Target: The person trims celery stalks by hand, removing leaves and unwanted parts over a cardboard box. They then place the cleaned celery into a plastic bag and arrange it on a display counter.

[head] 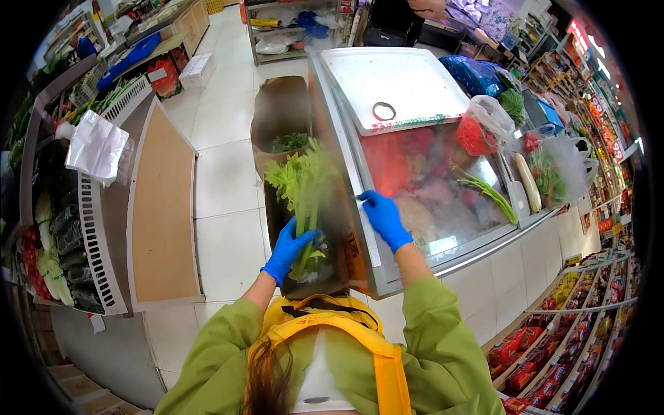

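Observation:
My left hand (291, 249), in a blue glove, is closed around the stalks of a bunch of leafy celery (307, 202). The bunch is over an open cardboard box (282, 111) that has other greens (290, 142) inside. My right hand (383, 217), also gloved in blue, is at the left edge of a glass-topped chest freezer (376, 249); a small dark thing shows at its fingertips, too small to name. On the glass lie loose green stalks (490, 194), a white radish (527, 182) and a white foam lid (394, 83) with a roll of tape (384, 111).
To the left stand a vegetable rack (98, 249) with plastic bags (97, 145) and a wooden panel (162, 207). Bagged produce (552, 171) crowds the freezer's right end. Packaged goods (524, 340) fill shelves at the lower right. A person (397, 23) stands beyond the freezer.

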Demonstrator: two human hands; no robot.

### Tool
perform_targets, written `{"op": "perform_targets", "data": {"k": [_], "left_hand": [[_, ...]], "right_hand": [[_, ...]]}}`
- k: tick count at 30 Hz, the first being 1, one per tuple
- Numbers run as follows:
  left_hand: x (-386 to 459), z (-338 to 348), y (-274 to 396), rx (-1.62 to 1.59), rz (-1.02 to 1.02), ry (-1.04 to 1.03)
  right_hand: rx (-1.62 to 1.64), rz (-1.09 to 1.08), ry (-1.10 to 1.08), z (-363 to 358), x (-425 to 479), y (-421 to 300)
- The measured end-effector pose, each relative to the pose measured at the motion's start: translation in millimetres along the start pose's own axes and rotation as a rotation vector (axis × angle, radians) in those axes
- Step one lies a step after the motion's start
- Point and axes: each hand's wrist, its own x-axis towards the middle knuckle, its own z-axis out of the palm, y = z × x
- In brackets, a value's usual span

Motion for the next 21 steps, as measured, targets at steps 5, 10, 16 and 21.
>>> {"op": "perform_targets", "data": {"k": [5,10,16,21], "left_hand": [[-10,17,1,0.484,0.170,0.088],[-6,0,-6,0.261,-0.144,0.047],[-17,-17,-5,-0.368,-0.439,-0.324],[-13,0,6,-0.202,-0.363,-0.184]], "right_hand": [[0.807,0.306,-0.346,29,-27,-109],[0.884,0.343,-0.186,46,-24,-106],[0.933,0.213,-0.306,51,-28,-95],[0.843,0.106,-0.070,65,-27,-87]]}}
